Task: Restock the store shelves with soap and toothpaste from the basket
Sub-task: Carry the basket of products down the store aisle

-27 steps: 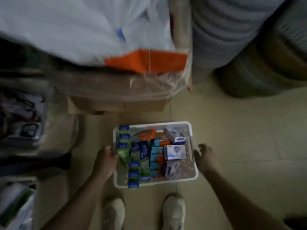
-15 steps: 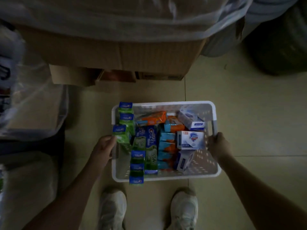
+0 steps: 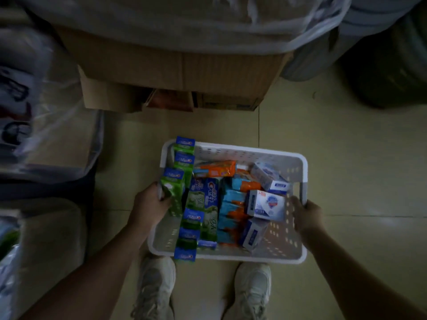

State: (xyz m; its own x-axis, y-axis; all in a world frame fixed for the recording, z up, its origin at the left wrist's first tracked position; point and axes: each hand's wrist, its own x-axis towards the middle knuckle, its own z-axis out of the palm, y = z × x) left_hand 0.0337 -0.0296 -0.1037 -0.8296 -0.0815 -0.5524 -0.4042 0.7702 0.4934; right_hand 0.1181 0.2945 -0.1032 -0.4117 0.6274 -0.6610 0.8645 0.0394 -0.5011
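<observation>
A white perforated plastic basket [image 3: 249, 152] sits in front of my feet. It holds several green and blue toothpaste boxes [image 3: 209, 197] on the left, orange and blue packs [image 3: 232, 209] in the middle, and white soap boxes [image 3: 265, 205] on the right. My left hand [image 3: 150, 205] grips the basket's left rim, next to an upright green toothpaste box. My right hand [image 3: 305, 211] grips the right rim beside the soap boxes.
A large cardboard box [image 3: 182, 75] under plastic sheeting stands just beyond the basket. Plastic-wrapped goods [image 3: 46, 121] crowd the left side. Dark round drums [image 3: 388, 72] stand at the upper right. Beige floor tiles [image 3: 346, 169] lie open to the right. My shoes [image 3: 254, 289] are below.
My right hand reached the basket's right rim and took hold of it. The basket now appears larger and closer in view, and the camera tilted further down.
</observation>
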